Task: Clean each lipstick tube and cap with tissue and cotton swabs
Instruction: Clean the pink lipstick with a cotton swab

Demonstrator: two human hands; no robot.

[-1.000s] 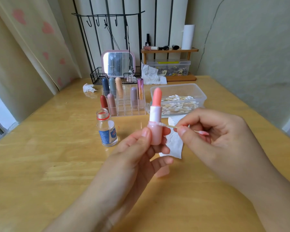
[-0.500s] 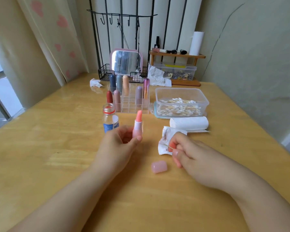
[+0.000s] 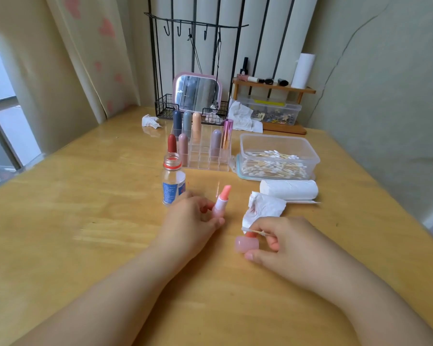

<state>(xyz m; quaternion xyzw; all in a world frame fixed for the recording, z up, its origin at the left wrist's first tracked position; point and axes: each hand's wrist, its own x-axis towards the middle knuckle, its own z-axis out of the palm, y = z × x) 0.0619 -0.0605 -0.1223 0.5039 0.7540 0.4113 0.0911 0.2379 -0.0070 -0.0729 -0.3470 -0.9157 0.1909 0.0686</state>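
Observation:
My left hand (image 3: 193, 221) grips the base of an open pink lipstick tube (image 3: 221, 202), which stands tilted with its coral stick up. Its pale pink cap (image 3: 246, 244) lies on the wooden table (image 3: 85, 221) between thumb and fingers of my right hand (image 3: 285, 243), which pinches the cap. That same hand holds a cotton swab (image 3: 254, 231) across its fingers. A stained crumpled tissue (image 3: 263, 208) lies just behind my right hand.
An open small bottle (image 3: 173, 181) stands left of the lipstick. Behind are a clear organiser (image 3: 205, 156) with several capped lipsticks, a tub of cotton swabs (image 3: 276, 158), a tissue roll (image 3: 289, 189), a mirror (image 3: 198, 92), a wire rack and a wooden shelf (image 3: 273, 86).
Both hands have lowered from close to the camera to the table. My right hand, keeping the swab, has moved from the tissue onto the pink cap.

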